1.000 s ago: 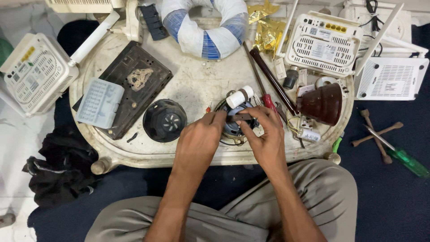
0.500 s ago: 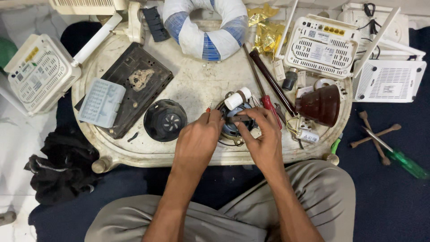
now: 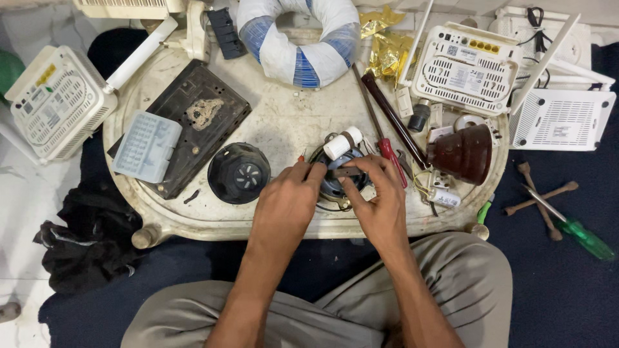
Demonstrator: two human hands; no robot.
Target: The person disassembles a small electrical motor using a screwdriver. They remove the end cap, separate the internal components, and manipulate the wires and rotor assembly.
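While both hands are working close together near the front edge of the desk (image 3: 193, 222), they are pinching one small dark bar (image 3: 348, 172). It is lying flat, with its long side going left to right, on top of the round motor (image 3: 332, 183). The left hand (image 3: 287, 206) is gripping its left end with closed fingertips, and the right hand (image 3: 380, 203) is gripping its right end from the other side. Both hands are equally near. A white cylinder (image 3: 342, 142) is sitting just behind the motor, and a black round cap (image 3: 238, 173) is lying to the left
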